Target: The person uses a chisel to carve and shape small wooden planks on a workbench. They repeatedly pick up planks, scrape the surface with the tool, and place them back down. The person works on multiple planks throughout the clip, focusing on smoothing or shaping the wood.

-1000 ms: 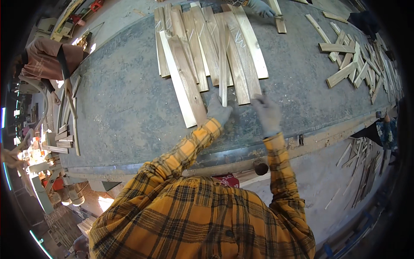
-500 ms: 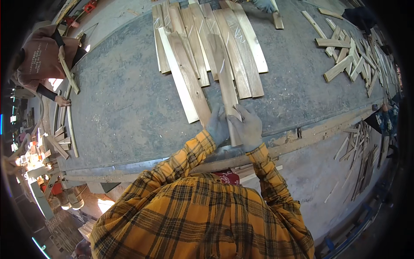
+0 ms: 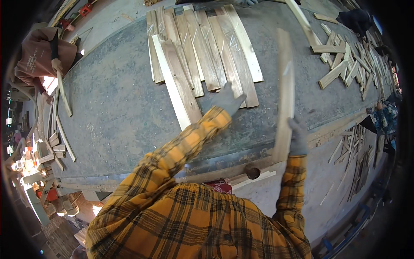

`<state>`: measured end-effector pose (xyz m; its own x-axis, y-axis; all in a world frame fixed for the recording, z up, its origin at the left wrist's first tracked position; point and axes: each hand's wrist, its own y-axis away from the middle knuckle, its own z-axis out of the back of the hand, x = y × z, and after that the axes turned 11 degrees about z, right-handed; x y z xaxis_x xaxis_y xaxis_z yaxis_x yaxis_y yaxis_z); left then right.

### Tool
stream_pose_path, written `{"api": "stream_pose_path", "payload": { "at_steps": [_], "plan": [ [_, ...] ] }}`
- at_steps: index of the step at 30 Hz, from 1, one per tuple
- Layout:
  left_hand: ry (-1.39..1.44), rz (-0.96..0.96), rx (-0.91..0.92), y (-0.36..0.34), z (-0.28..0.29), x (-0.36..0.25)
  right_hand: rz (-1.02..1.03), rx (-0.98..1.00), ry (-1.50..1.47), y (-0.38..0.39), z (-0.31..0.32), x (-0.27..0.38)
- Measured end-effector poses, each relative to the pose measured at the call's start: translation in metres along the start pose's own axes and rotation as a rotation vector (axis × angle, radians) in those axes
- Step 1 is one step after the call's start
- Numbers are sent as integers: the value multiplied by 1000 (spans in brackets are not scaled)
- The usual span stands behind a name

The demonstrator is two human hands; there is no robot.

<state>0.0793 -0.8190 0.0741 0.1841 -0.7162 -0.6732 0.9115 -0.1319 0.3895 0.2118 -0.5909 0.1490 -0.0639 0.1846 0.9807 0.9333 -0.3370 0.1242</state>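
My right hand (image 3: 297,136), in a grey glove, grips the lower part of a long wooden slat (image 3: 285,82). The slat is tilted nearly upright in the picture, raised at the right of the row and slightly blurred. My left hand (image 3: 230,98), also gloved, is open with fingers spread over the near ends of several wooden slats (image 3: 215,47) laid side by side. Some of these slats bear white chalk marks. At the row's left, a pale slat (image 3: 170,82) and a brown slat (image 3: 183,82) reach nearer to me than the others.
The slats lie on a wide dark worktable (image 3: 116,108). A loose pile of wood pieces (image 3: 345,60) covers its far right. At the left, a person (image 3: 39,60) handles narrow strips. Another gloved hand (image 3: 246,3) shows at the far edge. More strips (image 3: 351,146) lie below, right.
My right hand has swung right, carrying the slat away from the row. My left hand has let go of it and reached forward onto the slats.
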Motion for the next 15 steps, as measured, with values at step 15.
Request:
{"api": "stream_pose_path", "payload": {
  "at_steps": [15],
  "plan": [
    [1199,135,537,-20,-14,65,69,62,561,-15,-49,-11]
  ]
}}
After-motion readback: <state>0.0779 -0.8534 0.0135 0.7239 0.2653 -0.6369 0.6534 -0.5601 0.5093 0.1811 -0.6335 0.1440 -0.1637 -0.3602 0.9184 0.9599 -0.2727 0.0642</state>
